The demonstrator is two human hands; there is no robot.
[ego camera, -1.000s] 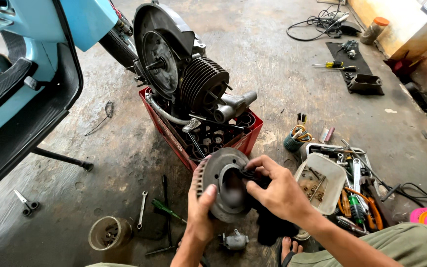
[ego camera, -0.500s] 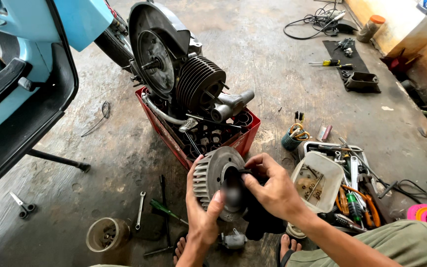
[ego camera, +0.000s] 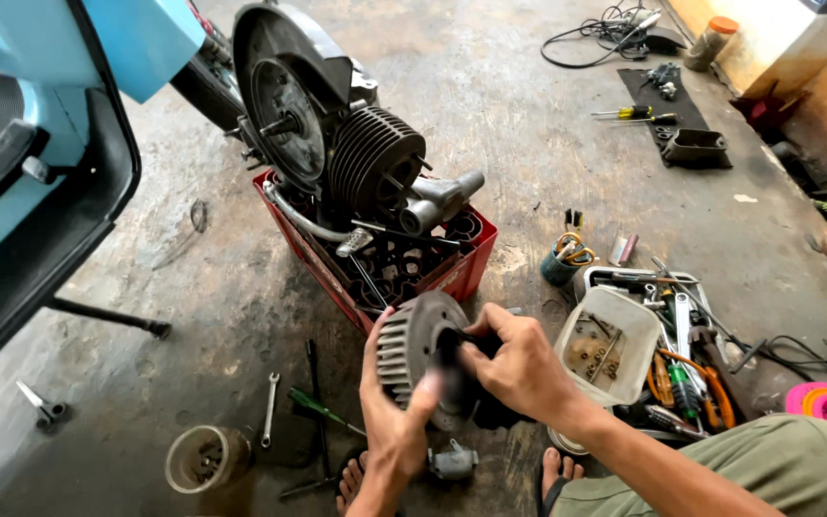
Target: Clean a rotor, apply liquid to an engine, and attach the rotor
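from the head view, my left hand (ego camera: 396, 421) grips the finned metal cylinder (ego camera: 418, 349) from below, fingers (ego camera: 375, 337) curled over its ribbed rim. my right hand (ego camera: 519, 364) is closed on a dark rag (ego camera: 476, 347) pressed into the cylinder's bore. the cylinder is held above the concrete floor (ego camera: 193, 316), just in front of the red crate (ego camera: 466, 263) carrying the engine (ego camera: 337, 144). a white parts tub (ego camera: 614, 349) sits beside my right wrist, and a wrench (ego camera: 270, 410) lies on the floor to the left.

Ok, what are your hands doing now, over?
Left hand cradles finned cylinder. Right hand fingers in its bore. Red crate close ahead.
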